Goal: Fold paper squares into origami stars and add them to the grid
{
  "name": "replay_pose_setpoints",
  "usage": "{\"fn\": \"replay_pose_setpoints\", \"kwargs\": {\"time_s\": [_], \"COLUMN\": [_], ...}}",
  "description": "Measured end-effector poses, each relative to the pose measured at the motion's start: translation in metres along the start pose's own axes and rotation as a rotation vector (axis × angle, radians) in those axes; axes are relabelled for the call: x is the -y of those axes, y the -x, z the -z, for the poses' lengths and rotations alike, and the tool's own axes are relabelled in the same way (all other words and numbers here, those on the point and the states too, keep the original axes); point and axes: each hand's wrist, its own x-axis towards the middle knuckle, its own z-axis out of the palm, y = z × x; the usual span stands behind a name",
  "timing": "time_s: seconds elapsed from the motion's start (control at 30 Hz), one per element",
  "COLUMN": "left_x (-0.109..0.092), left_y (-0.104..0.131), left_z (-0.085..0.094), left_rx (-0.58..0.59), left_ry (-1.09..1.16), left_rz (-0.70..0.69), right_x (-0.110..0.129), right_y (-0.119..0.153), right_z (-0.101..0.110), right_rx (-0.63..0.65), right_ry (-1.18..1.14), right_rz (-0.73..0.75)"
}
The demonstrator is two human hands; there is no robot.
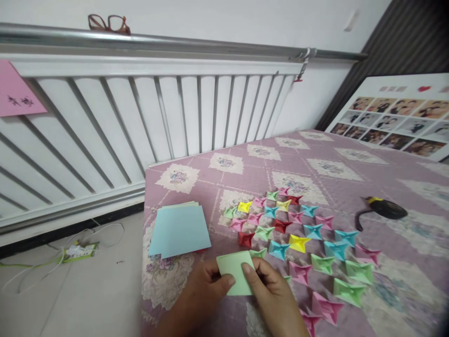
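Note:
Between my two hands is a light green folded paper square (235, 276), held above the patterned tablecloth (224, 180). My left hand (210, 285) grips its left side, thumb lying on the front face. On the right side my right hand (264, 283) pinches it, with the thumb over the upper right part and the fingers behind. Several small folded paper boats (298, 243) in pink, green, blue, yellow and red stand in rows beyond and to the right of my hands. A stack of paper sheets (180, 231), light blue on top, lies beyond my left hand.
A black object with a yellow band (387, 208) lies on the right. A white radiator (189, 112) runs along the wall, with glasses (109, 24) on the pipe above. A photo board (396, 117) leans at the back right. A power strip (80, 252) with cables lies on the floor.

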Motion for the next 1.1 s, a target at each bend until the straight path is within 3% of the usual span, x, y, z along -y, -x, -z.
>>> {"fn": "replay_pose_setpoints", "kwargs": {"time_s": [0.1, 0.4, 0.77, 0.93, 1.1], "left_x": [0.001, -0.003, -0.001, -0.003, -0.003], "left_y": [0.000, 0.000, 0.000, 0.001, 0.001], "left_z": [0.001, 0.006, 0.007, 0.005, 0.006], "left_rx": [-0.020, -0.225, -0.194, -0.197, -0.223], "left_ry": [0.006, -0.055, -0.061, -0.045, -0.023], "left_rz": [-0.003, 0.014, 0.002, 0.008, -0.024], "right_x": [-0.001, -0.001, 0.009, 0.008, 0.005], "right_y": [-0.001, -0.003, 0.005, 0.004, 0.001], "right_z": [0.002, 0.003, -0.013, -0.010, -0.005], "right_rx": [-0.022, -0.029, -0.099, -0.091, 0.000], "right_ry": [0.013, 0.046, -0.177, -0.137, -0.060], "right_rz": [-0.004, -0.018, -0.153, -0.154, -0.130]}}
